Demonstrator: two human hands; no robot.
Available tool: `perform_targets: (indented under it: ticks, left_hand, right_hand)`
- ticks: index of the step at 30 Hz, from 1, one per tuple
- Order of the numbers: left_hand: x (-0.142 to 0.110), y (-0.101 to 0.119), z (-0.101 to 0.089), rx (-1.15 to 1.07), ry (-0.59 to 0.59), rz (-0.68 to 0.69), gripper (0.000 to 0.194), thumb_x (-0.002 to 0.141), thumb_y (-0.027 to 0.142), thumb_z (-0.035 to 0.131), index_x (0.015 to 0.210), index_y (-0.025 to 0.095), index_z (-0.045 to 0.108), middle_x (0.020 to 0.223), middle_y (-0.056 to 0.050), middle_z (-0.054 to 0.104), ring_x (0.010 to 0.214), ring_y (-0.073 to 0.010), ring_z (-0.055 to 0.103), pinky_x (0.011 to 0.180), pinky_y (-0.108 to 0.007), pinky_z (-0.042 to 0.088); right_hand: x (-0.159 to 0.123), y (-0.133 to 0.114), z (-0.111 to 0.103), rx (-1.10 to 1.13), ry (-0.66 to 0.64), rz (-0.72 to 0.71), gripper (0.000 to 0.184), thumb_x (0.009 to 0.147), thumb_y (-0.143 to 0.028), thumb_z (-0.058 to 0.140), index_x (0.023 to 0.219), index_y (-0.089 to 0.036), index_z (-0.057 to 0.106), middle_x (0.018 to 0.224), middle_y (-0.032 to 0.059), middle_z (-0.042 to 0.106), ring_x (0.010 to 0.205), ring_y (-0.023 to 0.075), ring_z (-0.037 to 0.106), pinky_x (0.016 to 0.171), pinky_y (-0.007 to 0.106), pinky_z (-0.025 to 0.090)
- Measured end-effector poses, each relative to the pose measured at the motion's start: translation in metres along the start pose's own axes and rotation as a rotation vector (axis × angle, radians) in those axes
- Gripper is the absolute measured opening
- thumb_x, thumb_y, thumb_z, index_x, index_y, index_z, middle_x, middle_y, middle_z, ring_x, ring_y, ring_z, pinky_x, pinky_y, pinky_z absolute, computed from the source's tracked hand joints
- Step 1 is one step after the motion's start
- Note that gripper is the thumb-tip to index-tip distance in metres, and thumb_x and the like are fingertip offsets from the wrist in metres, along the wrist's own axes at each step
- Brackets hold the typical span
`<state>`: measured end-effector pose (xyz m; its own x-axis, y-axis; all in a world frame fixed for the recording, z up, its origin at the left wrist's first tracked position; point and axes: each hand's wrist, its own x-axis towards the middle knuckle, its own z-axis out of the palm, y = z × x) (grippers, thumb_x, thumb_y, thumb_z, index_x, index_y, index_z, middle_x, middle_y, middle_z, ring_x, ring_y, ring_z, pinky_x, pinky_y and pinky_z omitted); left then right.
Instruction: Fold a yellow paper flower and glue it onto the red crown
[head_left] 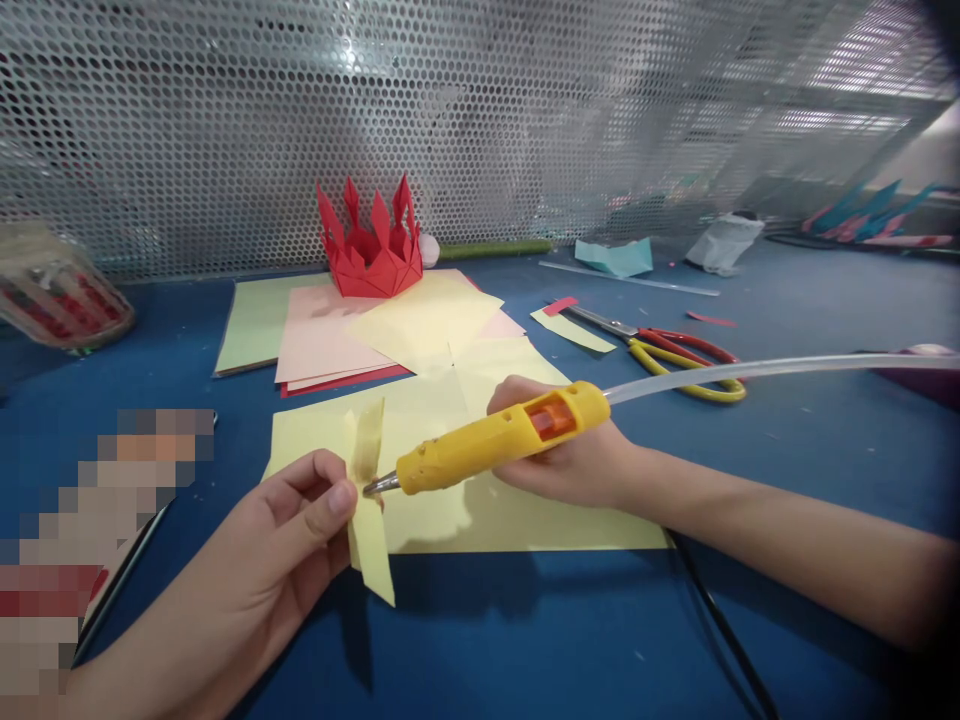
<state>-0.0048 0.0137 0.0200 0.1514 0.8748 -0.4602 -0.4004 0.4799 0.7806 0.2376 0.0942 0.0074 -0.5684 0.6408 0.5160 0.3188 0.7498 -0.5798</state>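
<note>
Our left hand (281,545) pinches a yellow paper piece (371,545); our right hand (589,465) grips the glue gun (465,450), nozzle (384,484) at the paper's middle. Gluing looks underway, unfinished.

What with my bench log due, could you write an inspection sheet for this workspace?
Surface: blue tabletop, small pale specks on it.
Things in hand: yellow hot glue gun, its nozzle at a yellow paper strip; clear glue stick in its rear.
Clutter: open-handled scissors, teal paper scrap; red paper crown on stacked sheets.
Hands: left hand pinches the strip; right hand grips the glue gun.
Cables: black cable runs off the bottom edge; ends not visible.
Surroundings: perforated metal screen behind.
</note>
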Motion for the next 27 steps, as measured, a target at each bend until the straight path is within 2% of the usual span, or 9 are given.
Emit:
perform_targets:
  ticks: [5, 9, 15, 20, 22, 24, 27]
  left_hand:
    - [0.000, 0.003, 0.002, 0.018, -0.024, -0.014, 0.025, 0.070, 0.036, 0.088, 0.069, 0.024, 0.066, 0.096, 0.002, 0.075, 0.098, -0.0216, 0.071, 0.086, -0.026, 0.060]
    - [0.002, 0.002, 0.002, 0.029, 0.030, -0.023, 0.032, 0.062, 0.037, 0.093, 0.074, 0.025, 0.066, 0.098, 0.000, 0.074, 0.101, -0.0241, 0.069, 0.080, -0.025, 0.062]
    - [0.001, 0.001, 0.000, 0.010, 0.046, -0.006, 0.031, 0.064, 0.035, 0.092, 0.076, 0.024, 0.066, 0.093, -0.001, 0.075, 0.101, -0.0221, 0.069, 0.079, -0.023, 0.062]
    - [0.000, 0.000, 0.002, -0.011, 0.082, 0.001, 0.036, 0.057, 0.034, 0.096, 0.083, 0.024, 0.073, 0.079, 0.001, 0.073, 0.076, -0.0150, 0.071, 0.070, -0.019, 0.062]
    - [0.001, 0.000, 0.002, -0.025, 0.089, 0.008, 0.038, 0.055, 0.035, 0.097, 0.084, 0.024, 0.074, 0.075, 0.002, 0.072, 0.070, -0.0126, 0.070, 0.069, -0.017, 0.062]
    - [0.001, 0.000, 0.002, -0.029, 0.092, 0.008, 0.039, 0.054, 0.035, 0.097, 0.083, 0.025, 0.074, 0.079, 0.002, 0.073, 0.075, -0.0133, 0.070, 0.072, -0.018, 0.062]
    - [0.000, 0.001, 0.000, -0.042, 0.047, 0.010, 0.035, 0.057, 0.035, 0.096, 0.076, 0.024, 0.069, 0.087, 0.001, 0.074, 0.080, -0.0135, 0.070, 0.077, -0.019, 0.062]
  right_hand:
    - [0.001, 0.001, 0.000, 0.052, -0.032, -0.009, 0.015, 0.074, -0.014, 0.061, 0.083, -0.021, 0.050, 0.069, -0.0026, 0.060, 0.057, 0.0112, 0.059, 0.050, 0.020, 0.047]
    - [0.001, 0.000, -0.002, 0.085, -0.071, -0.023, 0.016, 0.075, -0.014, 0.062, 0.082, -0.021, 0.049, 0.068, -0.0036, 0.058, 0.056, 0.0098, 0.056, 0.049, 0.018, 0.045]
    - [0.000, -0.001, -0.005, 0.109, -0.144, -0.073, 0.017, 0.074, -0.016, 0.065, 0.078, -0.020, 0.049, 0.066, -0.0046, 0.057, 0.052, 0.0075, 0.051, 0.047, 0.017, 0.041]
    - [0.000, 0.005, -0.014, 0.060, -0.155, -0.092, 0.019, 0.070, -0.015, 0.068, 0.075, -0.020, 0.051, 0.066, -0.0038, 0.059, 0.054, 0.0075, 0.052, 0.049, 0.017, 0.039]
    - [0.001, 0.008, -0.020, 0.037, -0.135, -0.084, 0.018, 0.068, -0.016, 0.069, 0.072, -0.020, 0.052, 0.064, -0.0043, 0.059, 0.053, 0.0075, 0.051, 0.049, 0.018, 0.039]
    - [0.003, 0.013, -0.027, 0.012, -0.075, -0.043, 0.016, 0.066, -0.020, 0.070, 0.069, -0.021, 0.053, 0.061, -0.0048, 0.058, 0.051, 0.0085, 0.050, 0.048, 0.020, 0.038]
    - [0.007, 0.020, -0.034, -0.054, 0.123, 0.097, 0.017, 0.064, -0.022, 0.070, 0.068, -0.022, 0.054, 0.060, -0.0045, 0.056, 0.053, 0.0115, 0.051, 0.050, 0.024, 0.039]
